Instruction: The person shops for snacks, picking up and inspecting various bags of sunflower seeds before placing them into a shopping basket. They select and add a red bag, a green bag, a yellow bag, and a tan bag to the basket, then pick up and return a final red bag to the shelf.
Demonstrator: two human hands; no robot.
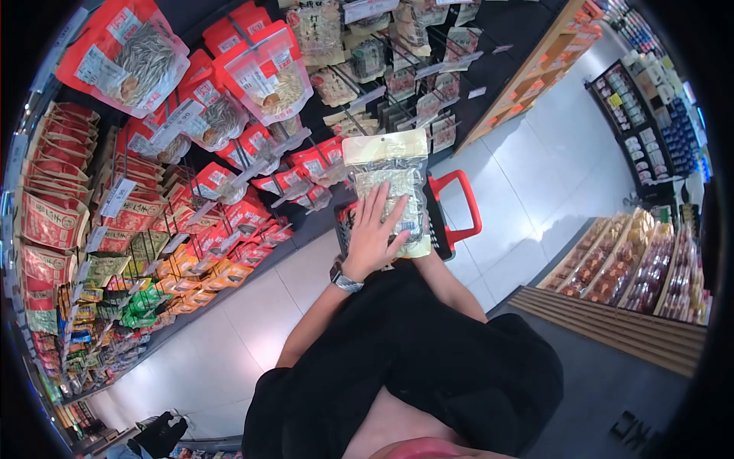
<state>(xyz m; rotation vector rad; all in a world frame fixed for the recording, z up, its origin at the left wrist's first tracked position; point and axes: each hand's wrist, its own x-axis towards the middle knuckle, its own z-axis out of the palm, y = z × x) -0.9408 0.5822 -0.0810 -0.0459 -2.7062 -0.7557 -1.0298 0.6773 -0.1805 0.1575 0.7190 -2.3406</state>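
Note:
A clear food pouch (388, 195) with a cream top band and printed label is in front of me, its contents pale and hard to make out. My left hand (373, 229), a dark watch on its wrist, lies flat across the pouch's front with its fingers spread. My right forearm (451, 287) reaches up to the pouch's lower end. Behind the pouch my right hand is hidden, so its grip does not show. Below and partly covered by the pouch is a dark shopping basket (441, 229) with a red handle (472, 210).
Racks of red snack pouches (264, 73) hang on hooks at the left and ahead. A wooden shelf end (527, 65) juts out ahead on the right. Right of me stands a slatted display stand (612, 325) with packaged goods. Pale floor tiles (505, 176) run between.

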